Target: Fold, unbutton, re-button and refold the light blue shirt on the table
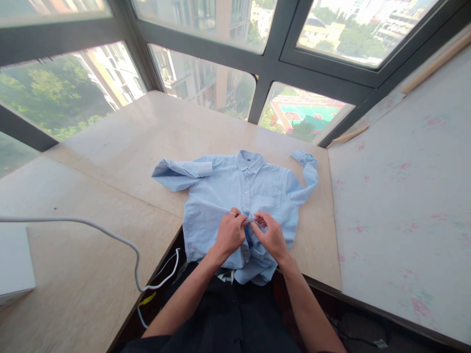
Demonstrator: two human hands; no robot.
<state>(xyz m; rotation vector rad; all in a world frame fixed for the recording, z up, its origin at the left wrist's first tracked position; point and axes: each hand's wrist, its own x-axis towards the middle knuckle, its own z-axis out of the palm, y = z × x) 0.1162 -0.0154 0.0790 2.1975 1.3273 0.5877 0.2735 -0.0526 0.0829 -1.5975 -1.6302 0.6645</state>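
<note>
A light blue button-up shirt [217, 191] lies face up on the wooden tabletop, collar toward the window and sleeves bent out to either side. Its upper front is buttoned; lower down the placket parts and a darker blue inside shows. My left hand [232, 229], with a ring on one finger, pinches the placket edge near the middle. Close beside it, my right hand [270, 235] has thumb and fingers closed on the other side of the placket. Any button between the fingertips is too small to make out. The shirt's hem hangs over the table's front edge.
The pale wooden tabletop [110, 142] runs up to grey-framed windows [206, 44]. A white cable [110, 235] crosses the left side and drops over the edge. A white box [14, 264] stands at far left. A floral-papered wall [401, 196] bounds the right.
</note>
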